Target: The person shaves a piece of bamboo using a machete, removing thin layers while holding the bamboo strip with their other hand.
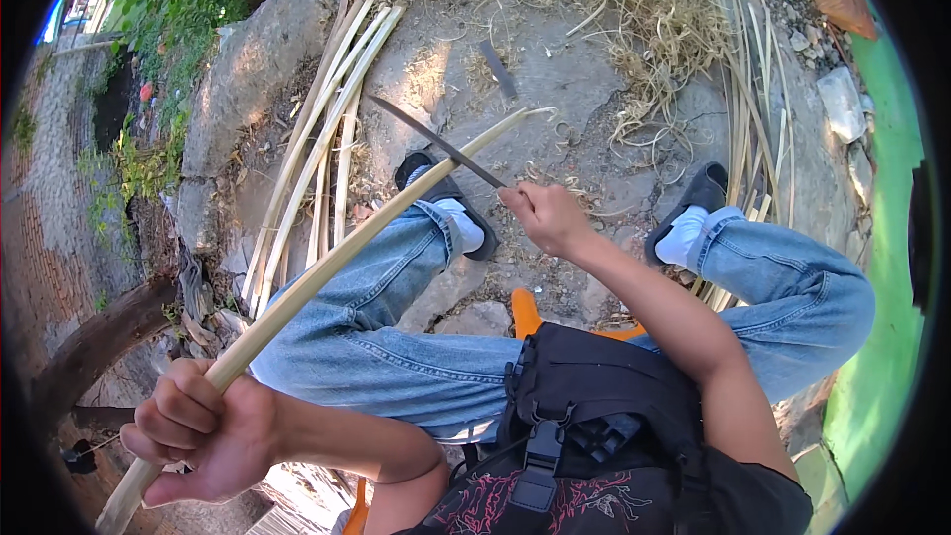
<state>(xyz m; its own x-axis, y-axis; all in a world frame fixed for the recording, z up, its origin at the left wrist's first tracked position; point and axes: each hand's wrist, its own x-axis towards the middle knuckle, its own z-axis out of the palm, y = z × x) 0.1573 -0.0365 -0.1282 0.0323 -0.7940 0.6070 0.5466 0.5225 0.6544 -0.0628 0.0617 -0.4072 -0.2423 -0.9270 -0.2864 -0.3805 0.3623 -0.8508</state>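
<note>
My left hand [208,426] is closed around the lower end of a long pale strip, apparently bamboo [337,263]. The strip slants up across my left thigh to the middle of the view, a thin curl at its far tip. In my right hand [548,220] is a knife whose handle is hidden by the fingers. Its long, thin dark blade [411,125] points up and left, crossing over the strip near the far end. Whether the edge bites into the strip I cannot tell.
Long split strips [332,129] lie beyond my left knee, more [761,109] at the right. Curly shavings [634,15] heap at the back. A dark flat piece [498,69] rests on the stone ground. A black bag [594,386] sits at my waist; a green wall [887,267] rises right.
</note>
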